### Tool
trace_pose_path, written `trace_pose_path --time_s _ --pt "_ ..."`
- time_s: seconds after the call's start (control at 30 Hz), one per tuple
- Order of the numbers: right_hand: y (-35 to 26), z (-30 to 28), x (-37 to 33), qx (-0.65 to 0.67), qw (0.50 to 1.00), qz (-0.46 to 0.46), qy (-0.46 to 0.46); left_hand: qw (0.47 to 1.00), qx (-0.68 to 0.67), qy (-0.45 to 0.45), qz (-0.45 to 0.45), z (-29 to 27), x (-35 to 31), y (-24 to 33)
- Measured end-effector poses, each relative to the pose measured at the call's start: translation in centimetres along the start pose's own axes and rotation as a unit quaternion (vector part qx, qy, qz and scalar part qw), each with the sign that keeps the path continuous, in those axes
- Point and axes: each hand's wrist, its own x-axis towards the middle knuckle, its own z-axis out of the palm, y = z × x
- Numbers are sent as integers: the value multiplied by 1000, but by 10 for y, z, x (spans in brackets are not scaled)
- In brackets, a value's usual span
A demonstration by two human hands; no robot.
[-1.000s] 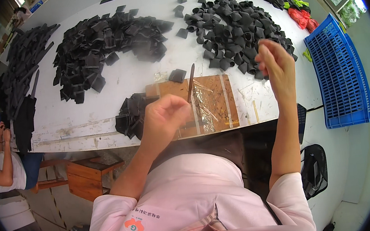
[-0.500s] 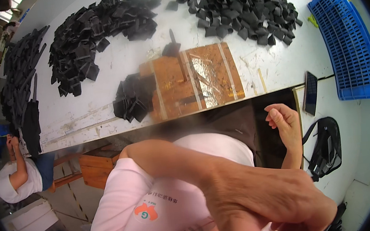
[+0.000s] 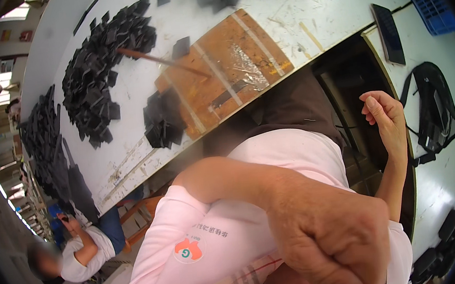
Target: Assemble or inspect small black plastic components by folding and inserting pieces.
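Both hands are now hanging away from the wooden board (image 3: 220, 70) they were working over a second ago; the left hand (image 3: 332, 242) is curling into an empty fist near the camera; the right hand (image 3: 386, 117) is lying loosely open below the board, leaving the stick (image 3: 161, 61) and black pieces (image 3: 163, 118) untouched beside it.

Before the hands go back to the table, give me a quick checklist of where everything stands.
1. Left hand free: cannot tell; raised close to the camera in a closed fist, contents hidden.
2. Right hand free: ok; loosely curled, nothing seen in its grip, off the table beside the lap.
3. Taped brown wooden work board reachable: ok; lies at the white table's near edge.
4. Small stack of black square fabric pieces in place: ok; beside the board.
5. Thin brown stick: ok; lies slanted onto the board.
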Motion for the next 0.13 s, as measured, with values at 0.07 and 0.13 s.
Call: trace_pose_path --time_s 0.07,0.13 --pt "2 -5 -1 20 1000 5 5 992 126 24 11 -4 -6 -9" --pt "5 -16 -8 43 999 3 19 944 324 67 -13 -5 -13 -18"
